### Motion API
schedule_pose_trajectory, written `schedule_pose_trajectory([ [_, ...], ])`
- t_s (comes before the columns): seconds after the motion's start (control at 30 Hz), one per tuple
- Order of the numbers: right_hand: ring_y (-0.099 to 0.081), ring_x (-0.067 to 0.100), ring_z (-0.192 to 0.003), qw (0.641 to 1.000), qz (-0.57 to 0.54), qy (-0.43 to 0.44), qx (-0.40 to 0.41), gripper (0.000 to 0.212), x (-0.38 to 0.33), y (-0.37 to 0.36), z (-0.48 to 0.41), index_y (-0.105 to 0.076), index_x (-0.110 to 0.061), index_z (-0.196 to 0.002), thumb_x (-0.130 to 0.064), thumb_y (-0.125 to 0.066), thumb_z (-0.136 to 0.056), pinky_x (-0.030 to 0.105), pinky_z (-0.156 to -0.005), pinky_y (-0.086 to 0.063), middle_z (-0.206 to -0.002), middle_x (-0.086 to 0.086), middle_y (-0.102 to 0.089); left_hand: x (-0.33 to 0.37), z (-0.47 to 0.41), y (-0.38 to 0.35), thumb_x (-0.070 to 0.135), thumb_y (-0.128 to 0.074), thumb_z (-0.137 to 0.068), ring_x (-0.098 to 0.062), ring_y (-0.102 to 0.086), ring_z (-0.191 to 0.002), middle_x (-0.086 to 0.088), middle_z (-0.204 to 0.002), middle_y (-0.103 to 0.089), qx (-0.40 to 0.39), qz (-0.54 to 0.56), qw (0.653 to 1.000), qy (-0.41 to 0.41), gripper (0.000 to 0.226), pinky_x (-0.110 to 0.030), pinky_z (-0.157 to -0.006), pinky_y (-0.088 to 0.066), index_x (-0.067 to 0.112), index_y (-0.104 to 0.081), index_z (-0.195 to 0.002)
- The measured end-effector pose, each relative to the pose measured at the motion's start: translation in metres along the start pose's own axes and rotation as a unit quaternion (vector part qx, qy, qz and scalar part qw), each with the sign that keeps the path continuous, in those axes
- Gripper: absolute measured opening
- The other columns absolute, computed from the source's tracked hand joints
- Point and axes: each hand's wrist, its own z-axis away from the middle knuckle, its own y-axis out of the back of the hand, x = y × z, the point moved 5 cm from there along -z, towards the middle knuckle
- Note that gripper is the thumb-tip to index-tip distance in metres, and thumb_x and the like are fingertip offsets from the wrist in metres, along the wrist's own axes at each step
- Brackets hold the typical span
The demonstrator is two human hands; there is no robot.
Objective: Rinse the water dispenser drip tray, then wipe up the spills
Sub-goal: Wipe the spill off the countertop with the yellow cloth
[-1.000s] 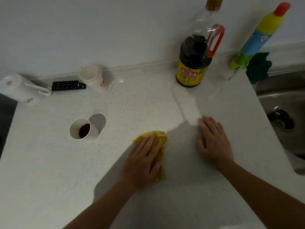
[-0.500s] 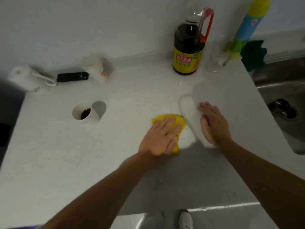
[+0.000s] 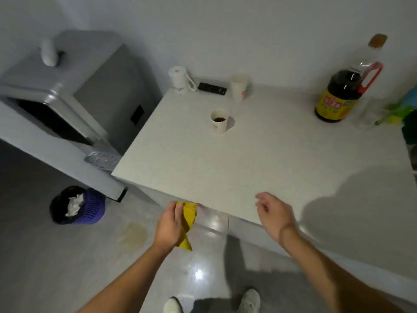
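Observation:
My left hand (image 3: pixel 169 224) grips a crumpled yellow cloth (image 3: pixel 188 220) just off the front edge of the white countertop (image 3: pixel 259 163). Above that edge my right hand (image 3: pixel 274 213) hovers with fingers loosely apart and nothing in it. The grey water dispenser (image 3: pixel 65 102) stands to the left of the counter, with its slotted metal drip tray (image 3: pixel 101 159) in place at the front. A yellowish spill (image 3: pixel 133 236) marks the floor below and left of the cloth.
A paper cup with dark liquid (image 3: pixel 219 121) stands mid-counter. A white mug (image 3: pixel 179 80), black remote (image 3: pixel 212 88), second cup (image 3: pixel 238 88) and soy sauce bottle (image 3: pixel 345 91) line the back. A purple waste bin (image 3: pixel 77 205) sits on the floor. My shoes (image 3: pixel 249 300) show below.
My left hand lifted the yellow cloth off the countertop and pulled it back past the front edge. My right hand rose from the surface. The view swung left and back, revealing the dispenser and floor.

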Motion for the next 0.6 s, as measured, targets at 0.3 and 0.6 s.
schedule_pose_trajectory([
  [0.3, -0.067, 0.015, -0.062, 0.987, -0.067, 0.024, -0.142, 0.037, -0.106, -0.214, 0.164, -0.069, -0.028, -0.074, 0.003, -0.061, -0.093, 0.047, -0.078, -0.058, -0.060, -0.006, -0.072, -0.206, 0.083, 0.177, 0.021, -0.063, -0.103, -0.042, -0.075, -0.097, -0.023, -0.096, -0.078, -0.021, 0.197, 0.961, 0.193, 0.025, -0.048, -0.092, -0.059, -0.004, -0.069, -0.104],
  [0.6, -0.069, 0.011, -0.072, 0.969, 0.084, 0.085, -0.218, 0.023, -0.223, -0.392, 0.235, -0.070, -0.023, -0.081, -0.013, -0.060, -0.099, 0.033, -0.080, -0.058, -0.070, -0.009, -0.070, -0.416, 0.140, 0.371, 0.021, -0.065, -0.102, -0.034, -0.071, -0.106, -0.019, -0.108, -0.076, 0.050, 0.173, 0.943, 0.281, 0.021, -0.045, -0.101, -0.052, 0.002, -0.072, -0.109],
])
